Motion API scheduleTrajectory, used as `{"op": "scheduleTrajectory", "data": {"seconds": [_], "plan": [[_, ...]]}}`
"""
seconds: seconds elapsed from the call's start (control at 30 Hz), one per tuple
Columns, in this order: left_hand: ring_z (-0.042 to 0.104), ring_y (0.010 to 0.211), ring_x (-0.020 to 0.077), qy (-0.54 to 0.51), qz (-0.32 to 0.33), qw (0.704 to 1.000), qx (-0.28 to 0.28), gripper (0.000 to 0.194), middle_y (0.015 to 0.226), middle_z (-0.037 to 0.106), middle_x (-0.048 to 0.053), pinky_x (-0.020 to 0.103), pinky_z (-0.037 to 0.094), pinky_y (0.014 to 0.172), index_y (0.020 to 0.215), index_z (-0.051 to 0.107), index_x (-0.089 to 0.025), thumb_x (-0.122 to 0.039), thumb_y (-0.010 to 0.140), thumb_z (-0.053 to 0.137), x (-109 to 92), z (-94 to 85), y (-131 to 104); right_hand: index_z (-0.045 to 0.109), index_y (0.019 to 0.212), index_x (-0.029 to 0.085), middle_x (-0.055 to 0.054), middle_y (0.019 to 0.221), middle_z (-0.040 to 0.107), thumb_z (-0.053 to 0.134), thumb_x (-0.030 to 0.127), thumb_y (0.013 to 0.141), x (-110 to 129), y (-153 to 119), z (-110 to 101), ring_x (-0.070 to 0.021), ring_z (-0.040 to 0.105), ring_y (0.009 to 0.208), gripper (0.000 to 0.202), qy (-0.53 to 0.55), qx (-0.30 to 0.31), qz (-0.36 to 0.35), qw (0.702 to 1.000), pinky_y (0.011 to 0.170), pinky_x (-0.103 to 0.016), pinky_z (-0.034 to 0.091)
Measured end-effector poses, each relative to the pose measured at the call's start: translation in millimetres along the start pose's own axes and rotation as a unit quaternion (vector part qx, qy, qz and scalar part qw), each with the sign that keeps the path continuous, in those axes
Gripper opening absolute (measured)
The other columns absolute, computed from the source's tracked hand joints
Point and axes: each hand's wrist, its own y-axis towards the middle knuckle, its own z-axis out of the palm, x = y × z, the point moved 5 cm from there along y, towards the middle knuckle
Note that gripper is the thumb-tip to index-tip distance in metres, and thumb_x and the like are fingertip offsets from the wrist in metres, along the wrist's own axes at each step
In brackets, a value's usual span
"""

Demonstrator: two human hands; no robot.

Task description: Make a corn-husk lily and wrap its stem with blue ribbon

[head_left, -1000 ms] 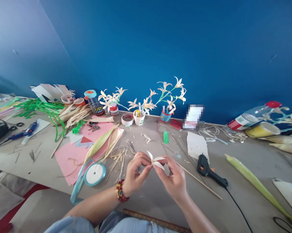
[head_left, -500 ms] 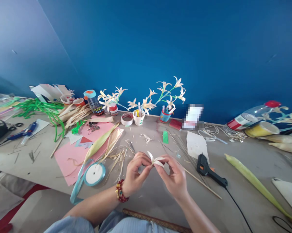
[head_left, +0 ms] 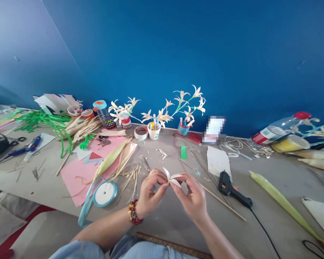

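Observation:
Between my two hands is a small cream corn-husk flower [head_left: 167,175] with several narrow pointed petals. My left hand [head_left: 153,192] pinches its base between thumb and forefinger. My right hand [head_left: 192,194] pinches a petal on the right side, the fingertips partly covering it. Behind the hands, husk scraps [head_left: 163,154] lie on the grey table [head_left: 167,223]. A roll of light blue ribbon [head_left: 105,194] lies left of my left hand, and a thin wooden stick [head_left: 223,204] reaches out from beside my right hand.
A black glue gun [head_left: 233,190] with its cord lies at the right, near a long green husk [head_left: 283,205]. Pink paper [head_left: 72,180] and green wires [head_left: 43,120] spread leftward. Finished husk flowers [head_left: 164,117] stand in cups along the blue wall [head_left: 162,54].
Almost nothing differs. Both hands stay in place on the flower, with only a very slight shift of the right hand and petals.

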Motion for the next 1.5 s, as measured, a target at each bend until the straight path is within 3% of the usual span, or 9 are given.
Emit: {"op": "scheduleTrajectory", "data": {"seconds": [0.47,0.77,0.87,0.97,1.07,1.2,1.33,1.5], "plan": [[0.057,0.082,0.0195,0.006,0.01,1.0,0.008,0.009,0.081,0.064,0.007,0.036,0.046,0.077,0.082,0.061,-0.017,-0.02,0.09,0.057,0.8,0.4,-1.6,0.063,0.081,0.022,-0.003,0.078,0.065,0.062,0.018,0.087,1.2,-0.8,-1.5,-0.0168,0.06,0.07,0.007,0.006,0.001,-0.013,1.0,0.064,-0.028,0.049],[0.057,0.081,0.0196,0.02,0.013,1.0,0.004,0.011,0.08,0.064,0.007,0.036,0.045,0.077,0.082,0.06,-0.018,-0.023,0.091,0.057,3.4,-0.9,-3.7,0.062,0.087,0.023,-0.001,0.072,0.061,0.06,0.013,0.086,11.2,-9.6,-10.7,-0.0161,0.057,0.062,0.01,-0.004,-0.037,-0.071,0.997,0.06,-0.03,0.048],[0.057,0.081,0.0197,0.014,0.01,1.0,0.001,0.012,0.079,0.063,0.006,0.035,0.045,0.077,0.081,0.06,-0.018,-0.024,0.091,0.058,3.7,-1.1,-3.7,0.062,0.088,0.023,-0.001,0.073,0.062,0.06,0.012,0.086,13.0,-8.3,-8.1,-0.0159,0.057,0.063,0.012,-0.006,-0.019,-0.07,0.997,0.061,-0.029,0.048],[0.058,0.08,0.0193,-0.016,-0.025,1.0,-0.008,0.015,0.079,0.063,0.006,0.034,0.046,0.077,0.079,0.061,-0.017,-0.026,0.091,0.058,9.7,-2.1,-3.5,0.062,0.087,0.023,-0.003,0.079,0.065,0.058,0.016,0.088,6.5,-7.5,-0.7,-0.0166,0.06,0.067,0.008,-0.013,0.012,-0.026,1.0,0.063,-0.028,0.049],[0.058,0.083,0.0186,-0.069,-0.099,0.992,-0.02,0.015,0.083,0.063,0.006,0.033,0.047,0.079,0.079,0.062,-0.017,-0.026,0.09,0.059,22.7,-2.3,-4.6,0.061,0.092,0.022,-0.001,0.076,0.065,0.059,0.02,0.089,-5.0,-11.0,3.9,-0.0167,0.061,0.067,0.004,-0.019,-0.003,0.027,0.999,0.064,-0.027,0.05],[0.058,0.092,0.0183,-0.154,-0.175,0.972,-0.031,0.012,0.096,0.06,0.006,0.033,0.047,0.084,0.079,0.065,-0.017,-0.026,0.087,0.064,35.9,0.9,-7.0,0.061,0.095,0.022,-0.003,0.084,0.067,0.057,0.021,0.09,-12.6,-17.3,13.8,-0.0184,0.064,0.077,0.007,-0.01,0.02,0.047,0.999,0.07,-0.027,0.051],[0.058,0.094,0.018,-0.21,-0.208,0.954,-0.036,0.013,0.097,0.057,0.005,0.034,0.047,0.087,0.076,0.067,-0.018,-0.027,0.085,0.067,39.7,4.8,-7.7,0.062,0.099,0.021,-0.006,0.093,0.067,0.056,0.022,0.09,-14.1,-19.4,23.1,-0.0206,0.064,0.087,0.01,0.027,0.04,0.063,0.997,0.077,-0.029,0.051],[0.058,0.095,0.0178,-0.264,-0.229,0.936,-0.042,0.011,0.094,0.057,0.004,0.033,0.045,0.089,0.074,0.068,-0.018,-0.026,0.082,0.07,41.4,7.0,-8.5,0.063,0.089,0.019,-0.003,0.079,0.064,0.055,0.031,0.094,-26.2,-21.5,29.2,-0.0169,0.059,0.072,0.015,0.099,0.023,0.116,0.988,0.064,-0.024,0.047]]}}
